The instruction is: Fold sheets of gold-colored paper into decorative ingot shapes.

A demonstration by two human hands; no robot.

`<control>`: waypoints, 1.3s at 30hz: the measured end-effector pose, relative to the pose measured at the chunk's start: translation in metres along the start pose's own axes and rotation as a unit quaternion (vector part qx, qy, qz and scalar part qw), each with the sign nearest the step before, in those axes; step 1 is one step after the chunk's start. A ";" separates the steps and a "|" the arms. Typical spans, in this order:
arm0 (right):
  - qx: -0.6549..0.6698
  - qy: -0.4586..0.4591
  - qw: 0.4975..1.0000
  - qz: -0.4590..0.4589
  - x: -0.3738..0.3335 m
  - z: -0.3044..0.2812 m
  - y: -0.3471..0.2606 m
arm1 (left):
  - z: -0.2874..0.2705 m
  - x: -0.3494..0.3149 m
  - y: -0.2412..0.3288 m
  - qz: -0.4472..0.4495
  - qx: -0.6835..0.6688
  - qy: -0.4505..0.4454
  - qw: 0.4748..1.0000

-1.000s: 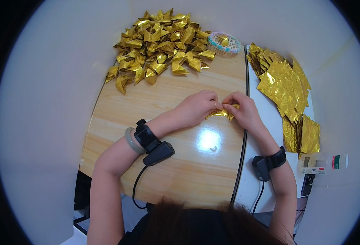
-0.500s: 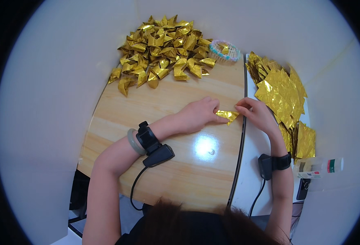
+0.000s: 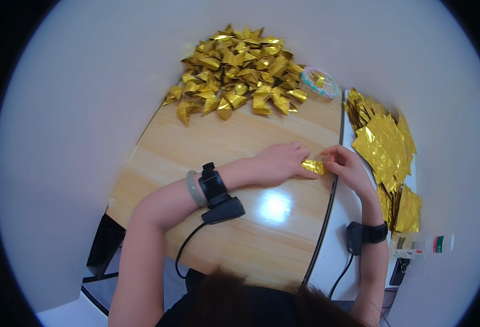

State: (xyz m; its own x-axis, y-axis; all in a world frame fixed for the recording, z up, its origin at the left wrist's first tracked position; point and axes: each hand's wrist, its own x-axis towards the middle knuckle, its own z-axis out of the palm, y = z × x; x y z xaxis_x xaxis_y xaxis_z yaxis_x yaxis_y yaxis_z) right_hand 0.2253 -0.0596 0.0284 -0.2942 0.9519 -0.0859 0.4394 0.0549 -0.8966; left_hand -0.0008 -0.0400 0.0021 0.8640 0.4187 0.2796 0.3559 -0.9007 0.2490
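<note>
A small folded piece of gold foil paper (image 3: 312,167) lies between my two hands, just over the wooden table's right part. My left hand (image 3: 281,163) grips its left end, thumb below and fingers above. Bent at the other end is my right hand (image 3: 346,168), with thumb and fingertips closed at the paper's right edge. Whether those fingertips pinch the foil or only touch it is hard to see. Both wrists wear black straps with small cabled boxes.
Folded gold paper pieces (image 3: 240,71) are heaped at the table's far side, beside a small woven basket (image 3: 331,90). Flat gold sheets (image 3: 380,143) are stacked on the white surface at right. A clear plastic bottle (image 3: 422,244) lies nearer, by a wall.
The whole view has shifted, so things sit lower and further right. The foil's downward-pointing corner no longer shows; it now looks like a compact strip. My left hand keeps its grip.
</note>
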 end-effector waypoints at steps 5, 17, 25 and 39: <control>0.052 0.012 0.999 -0.001 -0.001 0.007 -0.006 | 0.004 -0.002 -0.005 -0.033 -0.082 0.010 0.996; 0.037 0.028 0.998 -0.033 0.002 0.028 0.008 | 0.006 0.002 -0.020 -0.133 -0.268 0.031 0.954; -0.156 0.051 0.976 -0.142 -0.002 0.037 0.001 | -0.002 -0.001 -0.010 -0.086 -0.190 0.063 0.976; -0.135 0.040 0.981 -0.133 -0.002 0.033 0.001 | 0.000 -0.001 -0.016 -0.149 -0.244 0.085 0.954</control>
State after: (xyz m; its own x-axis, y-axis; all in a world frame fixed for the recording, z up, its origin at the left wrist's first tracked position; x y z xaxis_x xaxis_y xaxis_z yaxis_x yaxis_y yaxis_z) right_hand 0.1987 -0.0717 0.0137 -0.3658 0.9130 0.1806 0.5674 0.3727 -0.7343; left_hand -0.0076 -0.0263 -0.0023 0.6652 0.6977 0.2659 0.3319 -0.5953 0.7317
